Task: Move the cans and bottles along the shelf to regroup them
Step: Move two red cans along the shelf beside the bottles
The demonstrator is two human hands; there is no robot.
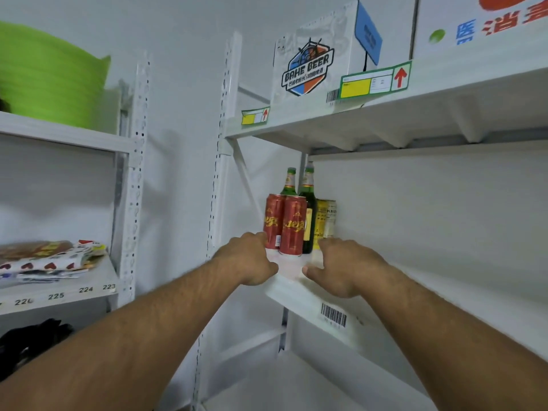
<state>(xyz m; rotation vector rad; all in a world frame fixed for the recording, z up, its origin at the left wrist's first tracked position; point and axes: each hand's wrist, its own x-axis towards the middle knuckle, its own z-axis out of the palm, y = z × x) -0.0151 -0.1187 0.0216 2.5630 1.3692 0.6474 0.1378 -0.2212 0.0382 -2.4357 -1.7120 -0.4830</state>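
Two red cans (292, 225) stand side by side at the left end of the white shelf (296, 289). Behind them are two green bottles (307, 188), and a yellow can (325, 218) stands to their right. My left hand (249, 258) hovers just left of the red cans, fingertips near the base of the left one, holding nothing. My right hand (345, 266) reaches in below the yellow can with its fingers apart; its fingertips are close to that can's base.
A white beer carton (314, 63) and another box (480, 22) sit on the shelf above. The shelving unit at left holds a green tub (50, 75) and folded packets (50, 258). The shelf runs bare to the right of the cans.
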